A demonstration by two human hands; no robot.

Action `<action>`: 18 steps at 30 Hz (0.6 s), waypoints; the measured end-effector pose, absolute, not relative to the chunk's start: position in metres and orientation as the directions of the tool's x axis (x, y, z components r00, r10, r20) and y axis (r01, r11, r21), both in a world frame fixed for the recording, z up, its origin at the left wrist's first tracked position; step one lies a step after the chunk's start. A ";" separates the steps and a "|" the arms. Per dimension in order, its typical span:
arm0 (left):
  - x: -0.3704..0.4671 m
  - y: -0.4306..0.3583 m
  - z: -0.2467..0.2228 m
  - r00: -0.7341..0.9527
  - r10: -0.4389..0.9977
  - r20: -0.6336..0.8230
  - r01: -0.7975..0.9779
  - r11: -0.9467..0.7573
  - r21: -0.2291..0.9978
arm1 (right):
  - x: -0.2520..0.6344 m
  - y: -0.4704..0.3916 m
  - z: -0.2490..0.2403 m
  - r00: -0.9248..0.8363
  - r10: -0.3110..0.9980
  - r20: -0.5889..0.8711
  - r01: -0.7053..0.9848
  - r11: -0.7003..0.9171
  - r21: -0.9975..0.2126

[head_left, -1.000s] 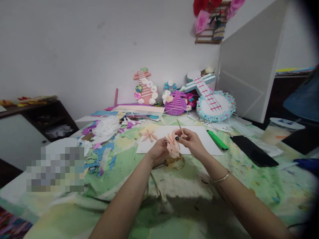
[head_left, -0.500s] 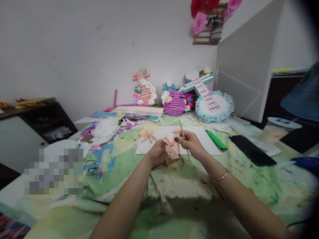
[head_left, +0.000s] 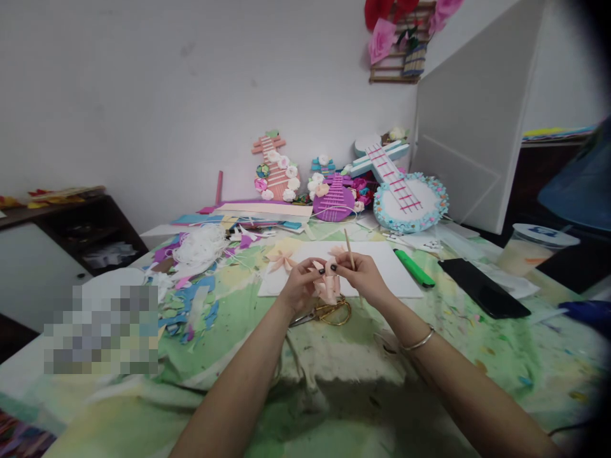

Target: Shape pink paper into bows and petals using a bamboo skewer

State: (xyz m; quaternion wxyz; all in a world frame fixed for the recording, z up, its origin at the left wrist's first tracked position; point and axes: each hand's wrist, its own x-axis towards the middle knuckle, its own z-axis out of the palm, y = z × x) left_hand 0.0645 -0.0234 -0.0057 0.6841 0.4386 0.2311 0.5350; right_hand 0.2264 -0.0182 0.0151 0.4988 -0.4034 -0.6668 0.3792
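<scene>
Left hand and right hand, the latter also gripping a slim tan wooden stick, pinch, best gently, a folded peach paper flower over a white rectangular sheet's near edge.

Paper flower between left hand and right hand, near scissors on the surface. Sheet behind scissors. String pile left of sheet; phone to right, cup behind phone. Lute-shaped models in row at rear, before wall.
</scene>
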 end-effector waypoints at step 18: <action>0.065 -0.014 -0.015 0.084 0.988 0.128 -0.367 -0.089 0.926 | 0.225 -0.014 0.009 -0.152 0.901 0.406 0.283 0.433 -0.856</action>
